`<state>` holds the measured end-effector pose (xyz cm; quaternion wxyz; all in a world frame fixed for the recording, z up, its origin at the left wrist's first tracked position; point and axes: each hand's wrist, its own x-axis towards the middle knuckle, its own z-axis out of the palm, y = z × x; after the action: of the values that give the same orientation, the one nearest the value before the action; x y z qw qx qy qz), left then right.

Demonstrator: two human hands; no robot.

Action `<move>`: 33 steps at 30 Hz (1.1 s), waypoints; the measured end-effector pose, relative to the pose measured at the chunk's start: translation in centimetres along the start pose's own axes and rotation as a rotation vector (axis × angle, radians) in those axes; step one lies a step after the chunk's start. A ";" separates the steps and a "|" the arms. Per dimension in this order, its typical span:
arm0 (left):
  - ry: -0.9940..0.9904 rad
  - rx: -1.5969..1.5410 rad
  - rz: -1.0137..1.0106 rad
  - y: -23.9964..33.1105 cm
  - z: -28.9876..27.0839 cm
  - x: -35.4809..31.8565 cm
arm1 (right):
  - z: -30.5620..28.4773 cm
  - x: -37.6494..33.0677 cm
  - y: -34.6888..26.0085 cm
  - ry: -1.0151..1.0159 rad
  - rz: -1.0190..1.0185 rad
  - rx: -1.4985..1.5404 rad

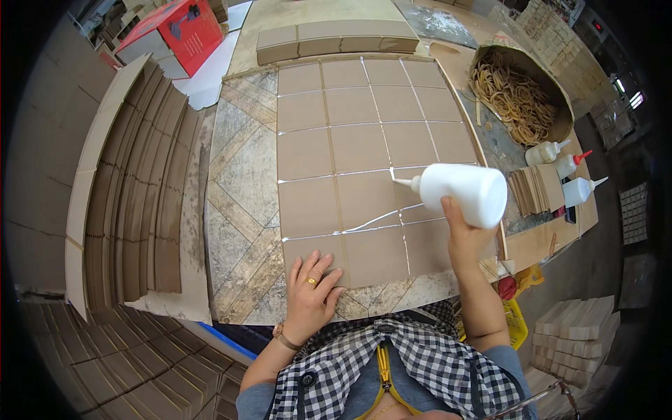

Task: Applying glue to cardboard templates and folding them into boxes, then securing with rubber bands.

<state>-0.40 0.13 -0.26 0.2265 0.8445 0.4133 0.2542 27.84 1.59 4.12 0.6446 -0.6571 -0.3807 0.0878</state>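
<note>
My right hand (463,234) grips a white glue bottle (467,192), held sideways with its nozzle pointing left and its tip touching the brown cardboard pieces (364,147). These lie in a grid on the patterned table (241,203), with shiny white glue lines along their seams. My left hand (311,292) rests flat, fingers spread, on the near left corner of the grid. It wears a ring, and a bracelet sits on the wrist.
Stacked cardboard sheets (136,189) fan out on the left. A row of cardboard stacks (336,38) lies behind the grid. On the right are a round tub of rubber bands (518,91), three small glue bottles (567,171) and a cardboard stack (535,189). A red box (175,31) sits far left.
</note>
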 end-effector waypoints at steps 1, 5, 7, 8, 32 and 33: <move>0.003 -0.003 0.002 0.0 0.0 0.0 | -0.6 -0.6 0.0 -0.010 -0.031 -0.015; 0.007 -0.007 0.014 0.0 -0.1 0.0 | -4.1 -3.4 -0.7 -0.073 0.010 -0.072; 0.002 -0.005 0.021 0.0 -0.1 0.1 | -5.5 -4.8 -2.0 -0.092 0.088 -0.049; 0.000 -0.005 0.024 0.0 -0.1 0.1 | -6.2 -5.5 -2.9 -0.095 0.115 -0.056; -0.011 0.043 0.022 -1.1 0.5 -0.4 | 24.2 16.1 2.3 0.134 -0.038 0.451; -0.005 0.054 0.027 -1.3 0.6 -0.5 | 25.8 16.7 2.6 0.194 -0.107 0.400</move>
<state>-1.05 0.32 -1.65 0.2012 0.8566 0.4079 0.2437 24.79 32.28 4.07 0.7993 -0.5007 -0.3263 0.0638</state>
